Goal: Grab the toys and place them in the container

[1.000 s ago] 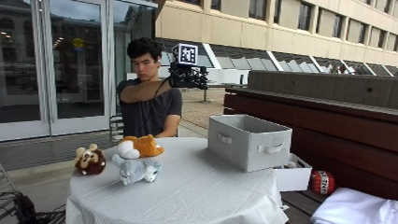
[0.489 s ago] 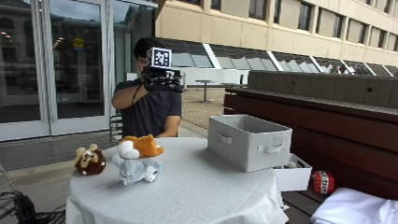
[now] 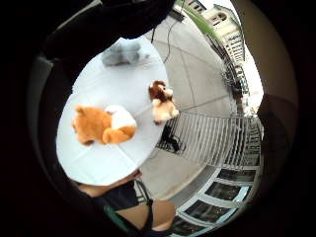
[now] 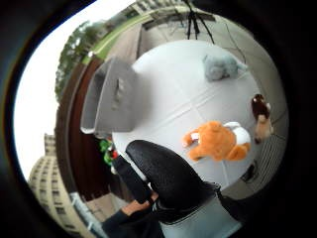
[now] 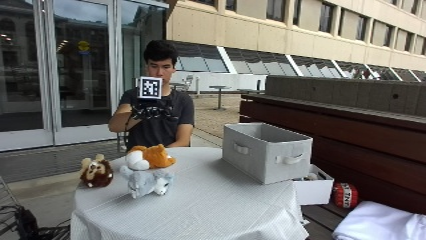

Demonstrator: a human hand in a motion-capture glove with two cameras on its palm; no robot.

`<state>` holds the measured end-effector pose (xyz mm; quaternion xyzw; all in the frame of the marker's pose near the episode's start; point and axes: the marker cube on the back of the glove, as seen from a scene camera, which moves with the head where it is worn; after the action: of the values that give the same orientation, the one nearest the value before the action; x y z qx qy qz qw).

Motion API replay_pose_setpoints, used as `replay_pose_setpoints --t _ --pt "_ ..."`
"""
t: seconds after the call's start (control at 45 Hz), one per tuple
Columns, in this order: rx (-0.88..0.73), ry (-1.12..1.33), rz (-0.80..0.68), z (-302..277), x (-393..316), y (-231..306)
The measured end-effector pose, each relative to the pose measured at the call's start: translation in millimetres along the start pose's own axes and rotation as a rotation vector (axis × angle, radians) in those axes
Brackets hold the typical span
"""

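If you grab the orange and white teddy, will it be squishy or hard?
Probably squishy: the orange and white teddy looks like furry plush. It likely weighs little for its size and may flop when lifted. It lies on the table, so it shouldn't roll away.

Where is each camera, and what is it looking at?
Outside view: across the table, facing the person, whose gloved right hand is raised at the chest.
Little finger side palm view: on that hand, looking down at the table; the person's chest shows.
Thumb side palm view: the same, with a gloved finger showing.
All share the orange toy.
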<state>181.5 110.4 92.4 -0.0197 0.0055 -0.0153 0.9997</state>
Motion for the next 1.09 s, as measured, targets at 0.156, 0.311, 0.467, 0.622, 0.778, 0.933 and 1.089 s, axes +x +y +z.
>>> replay_pose_setpoints --t 0.156,0.311,0.467,0.622,0.778,0.933,1.089 --pt "-0.068 -0.015 0.098 36 7 13" --pt "-0.104 -0.003 0.001 84 17 18" --pt "-0.106 -0.001 0.007 114 17 29" --pt "-0.141 -0.012 0.102 136 12 35" --pt "-0.135 0.034 0.097 152 14 40" --pt "-0.24 0.069 0.078 160 16 51" --pt "-0.362 0.018 0.119 157 21 48"
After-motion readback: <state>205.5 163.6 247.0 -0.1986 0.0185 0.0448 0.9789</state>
